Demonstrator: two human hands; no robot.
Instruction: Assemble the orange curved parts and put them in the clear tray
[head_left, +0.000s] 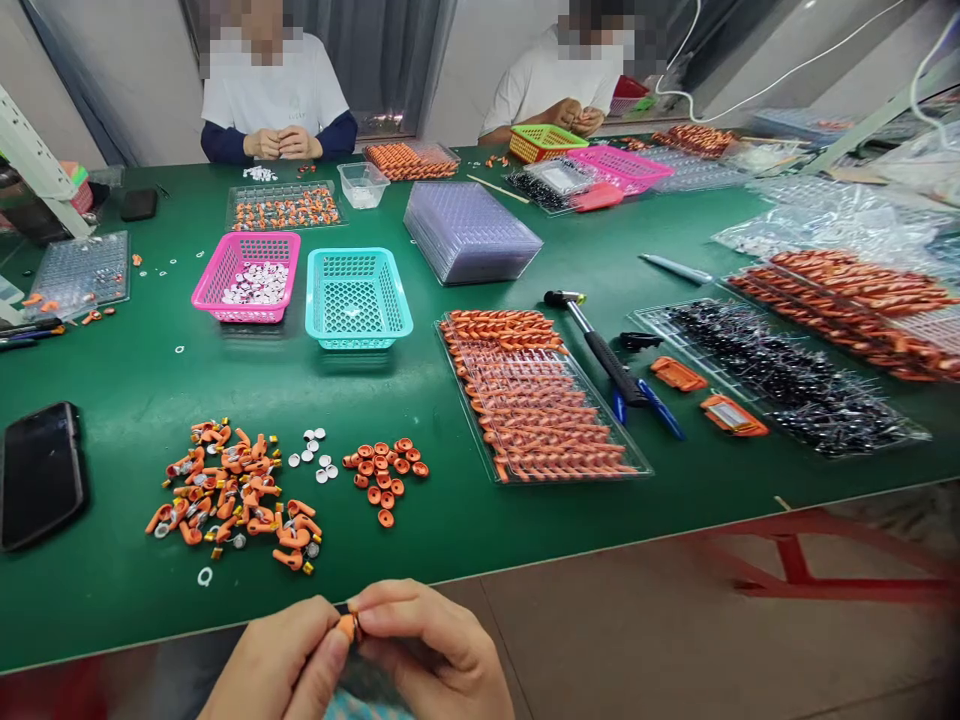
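Down at the near edge of the green desk [135, 600], both hands meet over one small orange part [346, 626]: the left hand [281, 660] and the right hand [431, 645] each have fingertips pressed together on it, so the piece is pinched between the two grips just off the desk edge. It looks as if the step in hand is fitting something onto or into this part, though it is too small and too covered by the fingers to say what. Just ahead lie a heap of orange fittings [232, 495], a few white discs [315, 455] and a cluster of orange caps [384, 475], well within reach. Whatever follows calls for a steady pinch and a fine, aligned press, since the part is tiny. A tray of finished-looking orange pieces [536, 395] sits to the right.
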